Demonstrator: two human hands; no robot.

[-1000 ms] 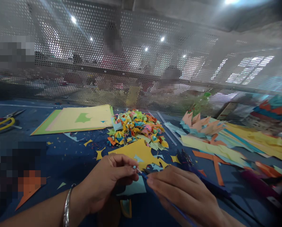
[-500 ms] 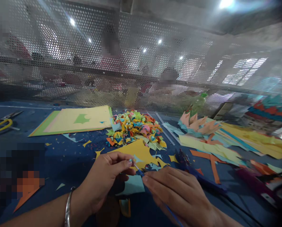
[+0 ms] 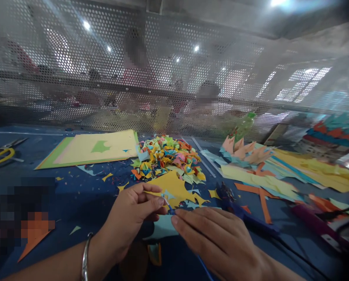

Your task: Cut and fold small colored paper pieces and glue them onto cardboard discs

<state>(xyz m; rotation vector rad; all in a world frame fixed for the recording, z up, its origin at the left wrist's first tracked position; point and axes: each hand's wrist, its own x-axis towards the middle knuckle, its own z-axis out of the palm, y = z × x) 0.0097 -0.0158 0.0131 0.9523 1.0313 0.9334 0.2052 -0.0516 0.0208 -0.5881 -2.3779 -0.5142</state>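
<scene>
My left hand is closed in a pinch at the tip of a slim blue quilling tool. Between its thumb and finger sits a tiny light-blue bit of paper, mostly hidden. My right hand wraps round the quilling tool, whose thin pale tip points up and left while the blue shaft runs out beneath the palm. Behind the fingertips lies a yellow paper sheet with cut-out edges. Under the hands is a light-blue sheet.
A pile of small folded paper pieces stands beyond my hands. Stacked coloured sheets and scissors lie left. To the right are a blue corded tool, paper strips and pointed peach paper shapes. A perforated screen closes the back.
My right hand has shifted slightly left with the quilling tool, bringing it closer to my left fingertips. The tool's shaft has turned a little. My left hand has stayed nearly in place.
</scene>
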